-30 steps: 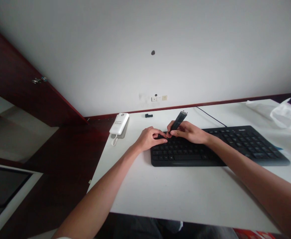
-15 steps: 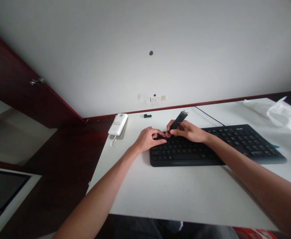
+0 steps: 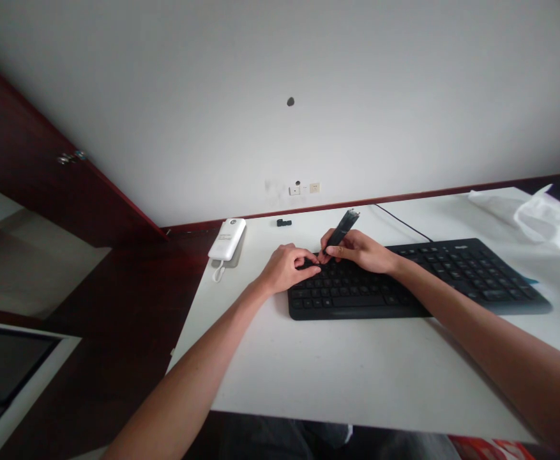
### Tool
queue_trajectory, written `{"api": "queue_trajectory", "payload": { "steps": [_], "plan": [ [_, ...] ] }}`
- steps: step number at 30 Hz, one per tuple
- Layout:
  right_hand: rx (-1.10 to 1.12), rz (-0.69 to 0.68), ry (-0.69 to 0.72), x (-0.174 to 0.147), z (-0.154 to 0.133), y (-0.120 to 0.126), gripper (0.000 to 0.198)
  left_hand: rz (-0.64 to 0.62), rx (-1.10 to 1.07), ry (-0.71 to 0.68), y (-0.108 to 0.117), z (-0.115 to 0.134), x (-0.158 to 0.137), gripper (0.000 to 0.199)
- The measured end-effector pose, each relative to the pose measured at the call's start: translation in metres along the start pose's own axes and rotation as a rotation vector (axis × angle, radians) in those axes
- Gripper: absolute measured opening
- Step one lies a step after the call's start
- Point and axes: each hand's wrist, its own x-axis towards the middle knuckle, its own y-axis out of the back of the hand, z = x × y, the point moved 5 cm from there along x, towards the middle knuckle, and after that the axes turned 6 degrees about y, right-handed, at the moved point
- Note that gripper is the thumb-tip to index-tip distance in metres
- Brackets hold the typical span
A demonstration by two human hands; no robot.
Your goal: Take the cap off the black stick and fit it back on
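The black keyboard [image 3: 360, 300] lies on the white table. My left hand [image 3: 284, 268] rests over its upper left corner, fingers bent and thumb on the keys, gripping it there. My right hand [image 3: 356, 250] is closed in a pen-like hold on a thick black stick-shaped tool [image 3: 341, 229]. Its upper end, light and ragged-looking, leans up and to the right. The lower end points at the keys beside my left fingertips; the fingers hide that tip. I cannot make out the exact kind of tool.
A white power bank [image 3: 228, 239] with a short cable loop lies at the table's left edge. Near the back edge sits a small black piece [image 3: 284, 223]. White crumpled wrapping [image 3: 548, 217] spreads at the right. The keyboard's cable [image 3: 401, 222] runs to the back edge.
The black tool's upper end has shifted slightly left and up in my right hand. My left hand and the keyboard look almost the same.
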Motion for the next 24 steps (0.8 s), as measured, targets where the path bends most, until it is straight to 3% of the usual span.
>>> {"api": "queue_trajectory", "payload": {
  "steps": [6, 14, 19, 24],
  "plan": [
    [-0.028, 0.079, -0.025, -0.001, -0.001, -0.003, 0.038, -0.022, -0.001, 0.03, 0.0, 0.0, 0.0, 0.023],
    [-0.548, 0.064, 0.052, -0.003, -0.023, -0.02, 0.029, -0.04, -0.003, 0.034, 0.001, -0.003, 0.0, 0.023],
    [-0.576, 0.133, 0.068, -0.004, -0.024, -0.02, 0.035, -0.015, 0.007, 0.029, 0.001, -0.003, 0.0, 0.022],
    [-0.571, 0.257, 0.147, -0.005, -0.026, -0.011, 0.034, -0.005, -0.091, 0.032, 0.0, -0.004, -0.001, 0.037]
  ]
}}
